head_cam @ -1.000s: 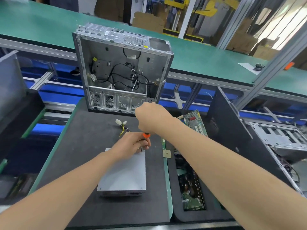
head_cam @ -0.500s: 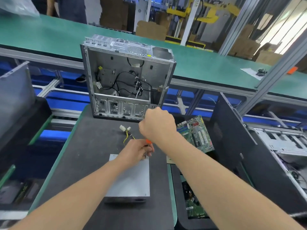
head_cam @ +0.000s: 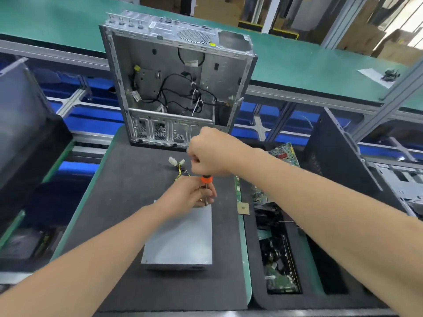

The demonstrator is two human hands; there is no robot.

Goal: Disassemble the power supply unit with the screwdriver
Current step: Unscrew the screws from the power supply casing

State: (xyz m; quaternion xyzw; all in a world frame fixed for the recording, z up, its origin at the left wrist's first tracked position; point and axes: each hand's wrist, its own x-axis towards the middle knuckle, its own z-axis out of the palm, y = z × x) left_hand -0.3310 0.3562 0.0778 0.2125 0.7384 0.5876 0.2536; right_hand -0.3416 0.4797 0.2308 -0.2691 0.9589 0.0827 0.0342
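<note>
Here the right hand (head_cam: pixel 211 152) is fisting the orange-collared screwdriver (head_cam: pixel 206 188) (held upright) over the power supply unit (head_cam: pixel 180 236), while the left hand's (head_cam: pixel 187 195) fingertips are pinching its shaft.

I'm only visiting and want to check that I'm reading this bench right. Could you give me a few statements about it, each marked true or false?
1. The right hand grips the screwdriver from above. True.
2. The left hand lies flat on the computer case. False: its fingers pinch the screwdriver's shaft just above the power supply unit.
3. The power supply unit lies on the dark mat. True.
4. The computer case is closed up. False: its side is open, and cables show inside.
</note>
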